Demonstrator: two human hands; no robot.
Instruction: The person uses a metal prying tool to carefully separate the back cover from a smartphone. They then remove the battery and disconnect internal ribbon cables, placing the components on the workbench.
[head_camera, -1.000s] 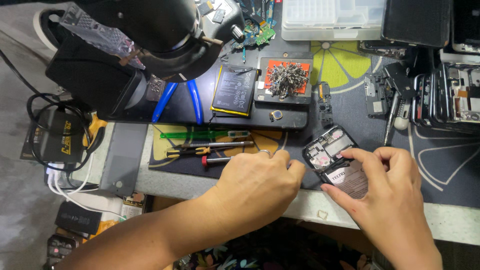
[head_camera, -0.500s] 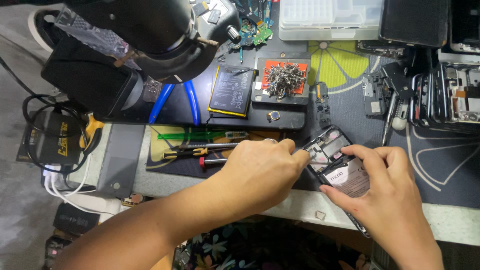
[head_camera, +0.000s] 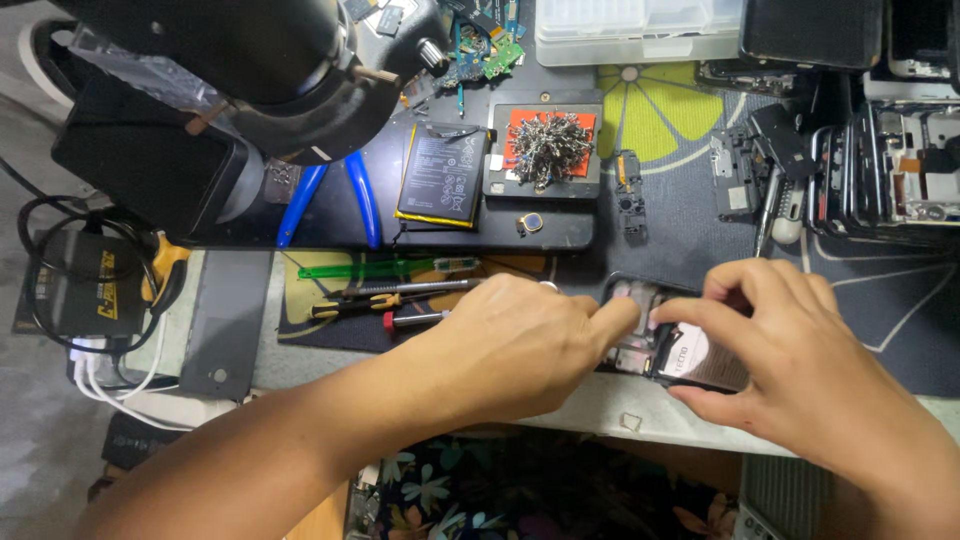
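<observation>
Here, lower right of frame, our right hand (head_camera: 800, 370) grips the opened phone (head_camera: 690, 350) to steady it; our left hand (head_camera: 510, 345) presses a fingertip (head_camera: 622, 312) inside, holding nothing.

Opened phone at the lower right of the frame, tools and parts spread above and to its left.

The opened phone (head_camera: 672, 345) lies on the mat (head_camera: 880, 290) near the table's front edge, between the left hand (head_camera: 510, 345) at its left end and the right hand (head_camera: 790, 360) over its right end. Left of the left hand lie tweezers and screwdrivers (head_camera: 390, 295). Above them, on a dark slab, a battery (head_camera: 443, 180) sits left of a tray of screws (head_camera: 545, 148). The microscope (head_camera: 260, 70) fills the upper left. Stacked phone frames (head_camera: 890, 170) stand at the right edge; a plastic box (head_camera: 635, 30) lies top centre.
</observation>
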